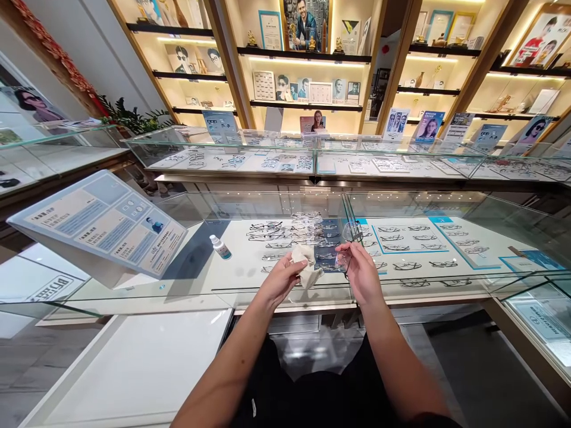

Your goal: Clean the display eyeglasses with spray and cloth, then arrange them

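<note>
My left hand (284, 276) pinches a crumpled pale cloth (307, 268) between thumb and fingers. To its right, my right hand (363, 274) grips a pair of eyeglasses (352, 232) with a thin dark frame, held upright on edge. One lens sticks up above the fingers and the other shows at their left side. A small gap separates cloth and glasses. Both hands are above the glass counter. Left of my hands, a small white spray bottle (220, 247) with a teal label stands on the glass.
The glass display counter (250, 297) holds rows of eyeglasses (410, 265) beneath its top. A large folded sign (102, 226) stands at the left. An open white drawer (134, 368) juts out below left. Behind runs another display case (232, 160), then lit shelves (307, 107).
</note>
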Demonstrator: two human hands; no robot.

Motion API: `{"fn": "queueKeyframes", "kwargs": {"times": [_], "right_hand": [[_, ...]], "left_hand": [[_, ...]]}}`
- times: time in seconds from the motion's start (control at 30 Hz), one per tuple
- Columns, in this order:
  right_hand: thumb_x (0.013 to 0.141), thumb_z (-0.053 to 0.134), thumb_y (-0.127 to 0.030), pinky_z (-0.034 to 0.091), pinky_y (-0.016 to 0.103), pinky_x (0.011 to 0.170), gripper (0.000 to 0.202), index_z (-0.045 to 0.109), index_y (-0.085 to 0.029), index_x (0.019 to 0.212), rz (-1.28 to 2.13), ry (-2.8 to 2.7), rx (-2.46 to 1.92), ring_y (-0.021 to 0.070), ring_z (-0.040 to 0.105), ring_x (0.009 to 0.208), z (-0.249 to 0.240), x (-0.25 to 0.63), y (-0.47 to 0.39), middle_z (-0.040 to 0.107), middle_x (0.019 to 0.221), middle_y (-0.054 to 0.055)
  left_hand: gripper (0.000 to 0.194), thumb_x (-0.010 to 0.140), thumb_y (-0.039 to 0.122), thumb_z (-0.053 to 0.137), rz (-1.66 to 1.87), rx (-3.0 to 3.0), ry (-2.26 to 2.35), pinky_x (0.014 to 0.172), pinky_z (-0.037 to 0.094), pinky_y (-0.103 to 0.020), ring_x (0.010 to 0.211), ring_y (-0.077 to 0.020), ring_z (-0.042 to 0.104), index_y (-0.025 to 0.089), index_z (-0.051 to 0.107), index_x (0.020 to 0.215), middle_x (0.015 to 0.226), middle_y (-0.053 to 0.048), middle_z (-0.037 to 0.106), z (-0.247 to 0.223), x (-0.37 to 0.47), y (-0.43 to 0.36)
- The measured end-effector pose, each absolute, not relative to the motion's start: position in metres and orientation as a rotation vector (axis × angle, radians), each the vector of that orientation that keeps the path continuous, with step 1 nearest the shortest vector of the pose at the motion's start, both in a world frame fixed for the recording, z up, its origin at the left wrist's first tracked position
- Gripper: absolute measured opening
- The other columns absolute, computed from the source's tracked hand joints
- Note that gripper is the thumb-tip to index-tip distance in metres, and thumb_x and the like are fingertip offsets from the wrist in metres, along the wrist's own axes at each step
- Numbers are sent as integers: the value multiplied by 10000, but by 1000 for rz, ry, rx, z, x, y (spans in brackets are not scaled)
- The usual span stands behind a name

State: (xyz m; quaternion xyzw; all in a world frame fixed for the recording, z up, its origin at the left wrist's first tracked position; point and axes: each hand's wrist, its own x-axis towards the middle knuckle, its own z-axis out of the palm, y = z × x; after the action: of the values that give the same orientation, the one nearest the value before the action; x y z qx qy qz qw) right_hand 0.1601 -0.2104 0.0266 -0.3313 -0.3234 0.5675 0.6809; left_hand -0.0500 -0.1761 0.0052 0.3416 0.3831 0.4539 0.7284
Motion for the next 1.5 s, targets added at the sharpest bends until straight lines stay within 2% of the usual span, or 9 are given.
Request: {"fn": "queueKeyframes", "kwargs": {"times": [0.17,0.47,0.7,0.83,0.93,1.0,1.13,1.3,1.5], "right_hand": [[867,809,-489,488,289,768,254,775,-239,900,1307,-730,-770,169,608,857,22,156,-209,742,986,36],[835,826,-557,464,302,803,341,765,-222,864,1450,-823,-791,166,600,812,22,144,-212,756,948,42],[852,806,-527,453,292,792,317,767,-213,828,1497,-902,-780,164,585,800,23,137,-219,747,886,41],[880,784,-523,455,292,799,311,776,-213,848,1537,-923,-772,172,601,818,21,133,-221,744,864,41],[865,801,-534,448,297,790,329,774,-206,852,1580,-923,-770,180,611,824,21,129,-221,747,866,46],[863,805,-533,446,300,803,332,771,-203,850,1603,-923,-758,180,614,824,21,126,-221,752,882,47],[899,771,-514,434,296,818,316,771,-201,858,1624,-959,-744,172,603,814,20,121,-223,753,874,44],[907,757,-504,431,304,800,309,770,-200,858,1605,-984,-742,180,593,804,15,117,-223,749,857,49],[902,757,-521,427,311,778,325,763,-205,830,1596,-1000,-745,182,571,772,16,116,-223,740,842,50]], "left_hand": [[607,653,323,978,975,756,848,843,603,-276,881,-168,737,169,686,1163,1044,-75,770,15,-55,-176],[432,734,393,934,1022,839,821,803,559,-260,836,-155,698,166,708,1023,953,-60,756,29,-54,-177],[310,758,322,873,1081,769,790,794,560,-262,819,-154,691,155,736,980,956,-68,753,31,-56,-173],[433,716,203,832,1097,796,790,800,565,-272,837,-160,708,157,764,1141,1094,-105,768,28,-57,-171],[481,711,253,900,1154,848,811,867,551,-285,950,-196,715,173,775,1169,1116,-104,775,25,-56,-171],[509,682,300,946,1179,886,797,854,541,-284,963,-211,706,169,780,1144,1095,-104,777,25,-55,-172],[509,661,340,971,1216,900,766,750,521,-256,840,-171,675,168,749,1085,1013,-74,757,24,-51,-173],[478,682,370,962,1217,823,734,590,453,-210,610,-92,584,193,614,958,809,23,676,17,-45,-176],[506,698,461,939,1097,883,757,542,436,-235,498,-109,551,196,583,942,640,49,626,16,-42,-180]]}}
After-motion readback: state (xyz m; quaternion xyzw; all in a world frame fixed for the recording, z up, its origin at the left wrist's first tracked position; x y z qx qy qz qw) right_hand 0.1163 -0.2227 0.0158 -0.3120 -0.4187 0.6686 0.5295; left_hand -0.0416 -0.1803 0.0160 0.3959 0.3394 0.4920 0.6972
